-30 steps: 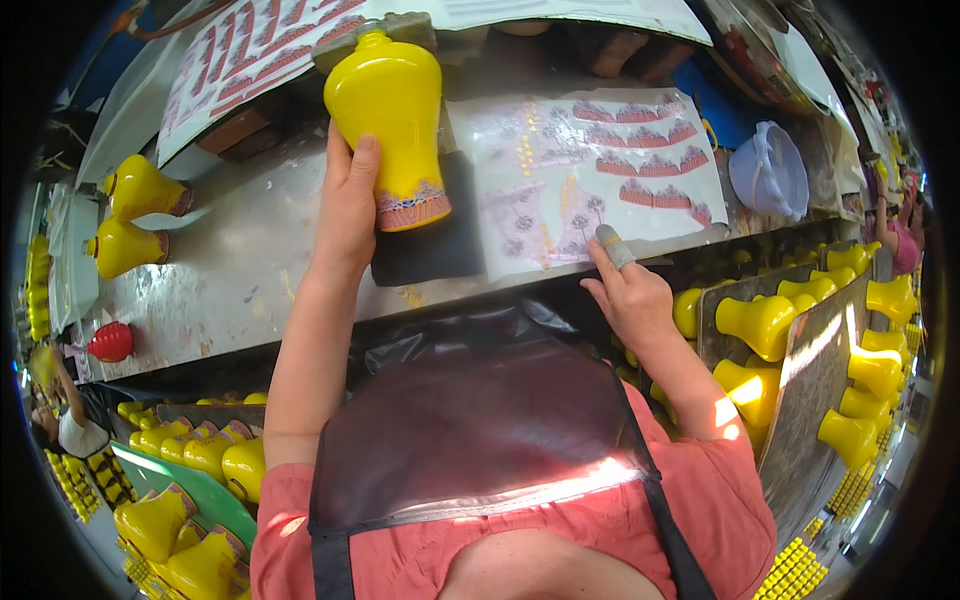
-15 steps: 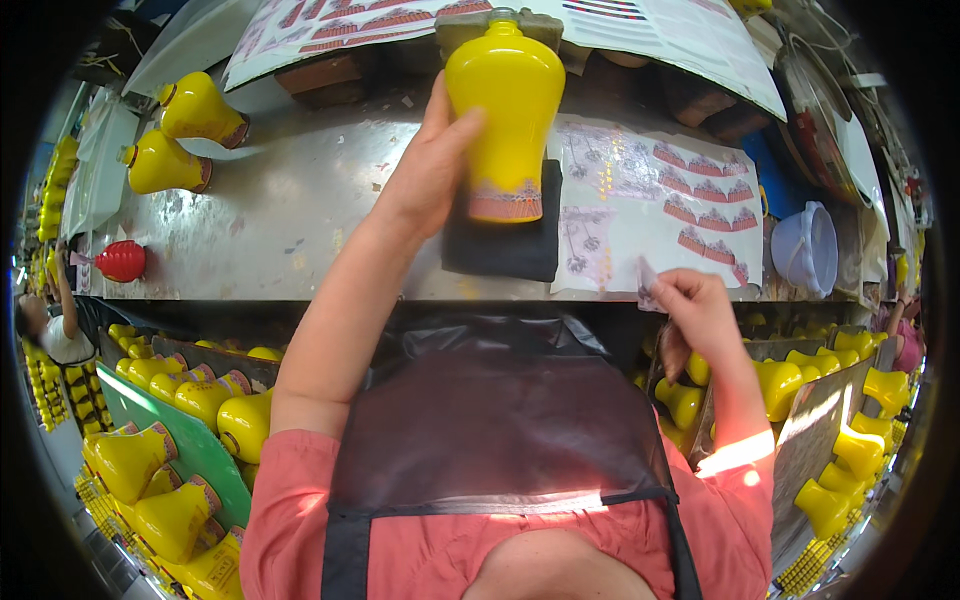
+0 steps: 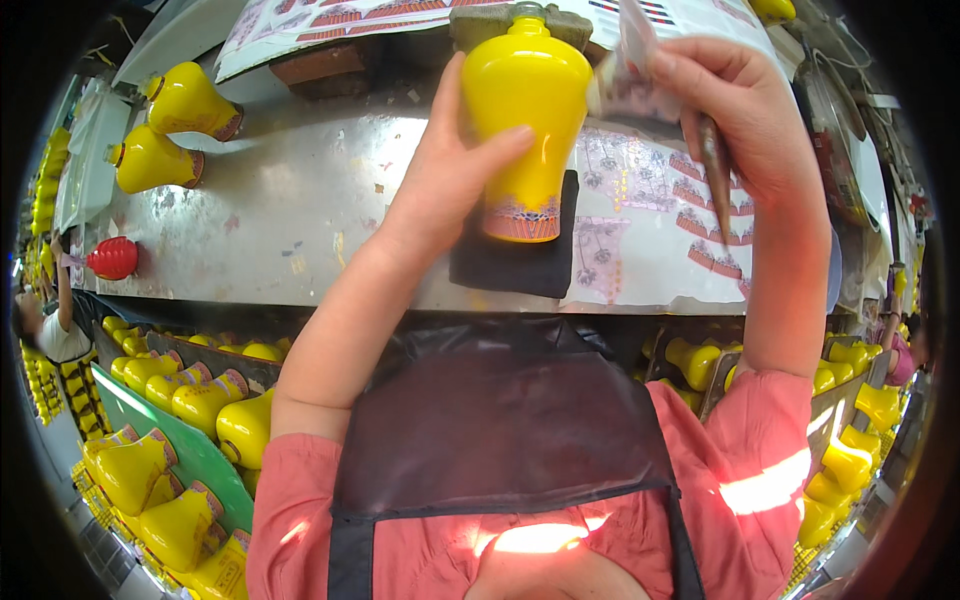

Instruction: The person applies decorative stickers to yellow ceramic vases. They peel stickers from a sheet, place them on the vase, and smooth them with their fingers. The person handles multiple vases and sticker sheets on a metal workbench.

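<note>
A glossy yellow vase (image 3: 525, 95) leans with its neck away from me, and a patterned pink-and-blue band rings its foot. My left hand (image 3: 465, 150) is closed around its left side, thumb on the front, the other fingers mostly hidden. Beside the vase's upper right, my right hand (image 3: 735, 100) pinches a thin translucent decal (image 3: 640, 70), slightly blurred. A slim brown pointed tool (image 3: 716, 180) hangs from the same hand. Below the foot of the vase lies a black cloth (image 3: 510, 265). The vase's neck lies by a brownish padded rest (image 3: 475, 22).
Printed decal sheets (image 3: 600, 250) lie to the right on the metal table (image 3: 290, 200). Two yellow vases (image 3: 190, 105) and a red ribbed container (image 3: 112, 258) stand at left. Racks of yellow vases (image 3: 200, 400) flank me; another person (image 3: 62, 330) is at far left.
My right hand has risen from the table's front edge to beside the vase's shoulder, carrying the decal and tool. The vase has shifted slightly to the right in view.
</note>
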Action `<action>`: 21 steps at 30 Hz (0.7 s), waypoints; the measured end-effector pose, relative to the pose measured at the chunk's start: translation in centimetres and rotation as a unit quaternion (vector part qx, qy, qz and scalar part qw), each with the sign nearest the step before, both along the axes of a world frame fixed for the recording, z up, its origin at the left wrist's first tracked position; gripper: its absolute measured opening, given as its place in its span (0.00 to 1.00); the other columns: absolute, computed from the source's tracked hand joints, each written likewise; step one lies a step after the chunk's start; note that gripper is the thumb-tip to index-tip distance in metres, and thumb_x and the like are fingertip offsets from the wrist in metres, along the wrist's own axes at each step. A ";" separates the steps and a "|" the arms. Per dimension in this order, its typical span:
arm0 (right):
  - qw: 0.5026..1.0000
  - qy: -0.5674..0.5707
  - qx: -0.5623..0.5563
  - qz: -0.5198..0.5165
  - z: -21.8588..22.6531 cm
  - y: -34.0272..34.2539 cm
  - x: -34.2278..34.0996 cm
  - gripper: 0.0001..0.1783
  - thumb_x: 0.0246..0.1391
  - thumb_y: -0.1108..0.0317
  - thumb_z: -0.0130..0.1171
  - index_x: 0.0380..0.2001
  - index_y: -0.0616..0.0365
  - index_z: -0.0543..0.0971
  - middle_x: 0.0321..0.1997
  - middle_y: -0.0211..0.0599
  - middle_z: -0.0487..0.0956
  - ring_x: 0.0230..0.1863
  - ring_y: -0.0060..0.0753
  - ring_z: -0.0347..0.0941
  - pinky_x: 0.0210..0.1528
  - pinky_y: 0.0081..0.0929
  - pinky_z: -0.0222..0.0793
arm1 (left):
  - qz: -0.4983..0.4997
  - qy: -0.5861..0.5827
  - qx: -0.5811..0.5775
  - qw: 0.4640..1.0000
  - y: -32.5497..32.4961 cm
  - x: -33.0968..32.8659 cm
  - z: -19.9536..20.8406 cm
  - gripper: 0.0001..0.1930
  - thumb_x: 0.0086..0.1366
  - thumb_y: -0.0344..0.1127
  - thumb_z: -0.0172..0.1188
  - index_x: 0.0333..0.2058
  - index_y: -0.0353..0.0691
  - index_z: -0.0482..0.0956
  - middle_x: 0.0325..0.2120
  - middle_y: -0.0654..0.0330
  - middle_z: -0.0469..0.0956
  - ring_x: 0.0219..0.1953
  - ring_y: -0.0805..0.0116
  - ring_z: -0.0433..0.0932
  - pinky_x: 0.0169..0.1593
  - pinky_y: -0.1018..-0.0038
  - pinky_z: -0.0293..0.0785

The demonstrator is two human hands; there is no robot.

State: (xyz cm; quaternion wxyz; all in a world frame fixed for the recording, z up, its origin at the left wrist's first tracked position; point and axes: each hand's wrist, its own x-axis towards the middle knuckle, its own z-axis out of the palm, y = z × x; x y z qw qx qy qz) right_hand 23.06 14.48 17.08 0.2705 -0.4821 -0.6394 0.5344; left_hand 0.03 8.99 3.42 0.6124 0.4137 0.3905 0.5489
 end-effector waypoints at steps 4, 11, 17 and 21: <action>0.967 -0.034 0.250 0.027 -1.3 -1.9 -2.4 0.08 0.67 0.71 0.61 0.45 0.60 0.86 0.17 0.30 0.79 0.12 0.23 0.75 0.15 0.17 0.69 | -0.003 -0.023 -0.013 1.000 0.1 -0.2 -0.1 0.44 0.73 0.36 0.60 0.77 0.39 0.41 0.70 0.51 0.63 0.70 0.59 0.65 0.71 0.65 0.63; 0.638 -0.358 0.668 0.133 -7.4 -4.7 -3.7 0.19 0.47 0.69 0.63 0.45 0.56 0.85 0.24 0.27 0.69 0.20 0.26 0.71 0.22 0.27 0.67 | -0.008 -0.052 -0.022 0.998 0.9 -1.7 1.0 0.37 0.80 0.60 0.42 0.74 0.39 0.53 0.69 0.55 0.65 0.70 0.62 0.64 0.70 0.65 0.63; 0.622 -0.388 0.669 0.123 -9.9 -6.0 -2.7 0.25 0.49 0.72 0.62 0.54 0.56 0.85 0.22 0.26 0.62 0.20 0.26 0.65 0.22 0.27 0.65 | 0.043 0.160 0.050 0.985 2.1 -1.1 0.8 0.38 0.68 0.43 0.68 0.70 0.34 0.60 0.63 0.49 0.72 0.62 0.60 0.73 0.64 0.66 0.71; 0.628 -0.386 0.663 0.129 -10.8 -8.3 -2.3 0.20 0.54 0.68 0.66 0.51 0.58 0.85 0.31 0.33 0.75 0.20 0.24 0.66 0.22 0.25 0.65 | 0.061 0.185 0.092 0.976 2.4 -1.0 -0.2 0.41 0.67 0.43 0.68 0.71 0.33 0.58 0.61 0.46 0.74 0.61 0.60 0.74 0.63 0.66 0.71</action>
